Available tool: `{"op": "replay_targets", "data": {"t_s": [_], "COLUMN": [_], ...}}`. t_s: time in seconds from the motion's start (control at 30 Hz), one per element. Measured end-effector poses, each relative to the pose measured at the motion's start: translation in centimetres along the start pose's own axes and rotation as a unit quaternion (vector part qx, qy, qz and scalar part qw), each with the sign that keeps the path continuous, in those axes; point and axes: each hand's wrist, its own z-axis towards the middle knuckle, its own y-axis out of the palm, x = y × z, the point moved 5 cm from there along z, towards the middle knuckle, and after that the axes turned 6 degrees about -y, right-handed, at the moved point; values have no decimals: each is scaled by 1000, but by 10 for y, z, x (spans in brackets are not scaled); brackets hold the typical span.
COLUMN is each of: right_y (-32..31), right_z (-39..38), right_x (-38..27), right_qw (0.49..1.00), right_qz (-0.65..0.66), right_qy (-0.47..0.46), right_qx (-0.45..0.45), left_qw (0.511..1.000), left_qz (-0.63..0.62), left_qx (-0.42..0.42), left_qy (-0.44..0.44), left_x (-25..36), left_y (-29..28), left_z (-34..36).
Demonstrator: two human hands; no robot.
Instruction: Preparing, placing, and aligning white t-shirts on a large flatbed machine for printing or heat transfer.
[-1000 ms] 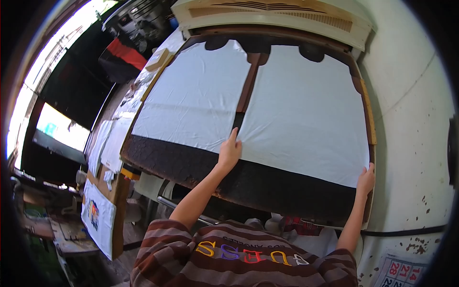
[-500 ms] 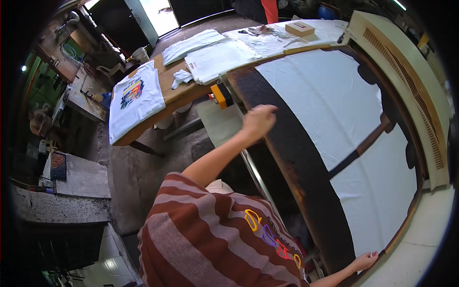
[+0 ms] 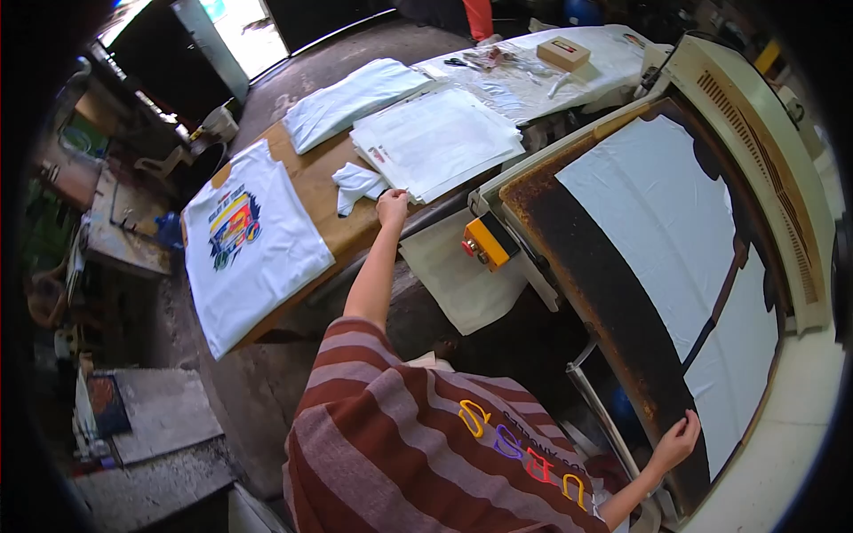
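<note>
My left hand (image 3: 393,204) reaches to the near corner of a stack of white sheets (image 3: 440,142) on the wooden table, its fingers pinched on that edge. A crumpled white cloth (image 3: 355,182) lies beside it, and a printed white T-shirt (image 3: 244,253) further left. My right hand (image 3: 675,440) is at the dark platen (image 3: 613,275) of a press, fingers loosely bent and apart, holding nothing. Two flat white fabric pieces (image 3: 635,204) lie on the platen.
An orange control box with a red button (image 3: 484,240) sits on the press frame. A folded white bundle (image 3: 351,93) and a tan box (image 3: 562,53) lie further back. A cream press head (image 3: 755,178) stands at right, an open doorway (image 3: 253,35) at the back.
The view has swung left. My left hand has left the fabric on the press and reached over to the sheet stack. My right hand has come off the fabric's corner.
</note>
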Motion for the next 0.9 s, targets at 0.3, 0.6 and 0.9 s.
{"op": "replay_targets", "data": {"t_s": [0.3,0.6,0.9], "right_y": [-50,-18,18], "right_z": [-57,-12,26], "right_x": [-15,-50,-110], "right_qw": [981,994,994], "right_qz": [-121,-59,89], "right_qy": [149,89,57], "right_qx": [-15,-25,5], "left_qw": [969,987,994], "left_qz": [209,52,31], "left_qx": [75,-77,70], "left_qy": [-105,-129,75], "left_x": [11,19,74], "left_y": [45,34,-46], "left_z": [43,66,105]}}
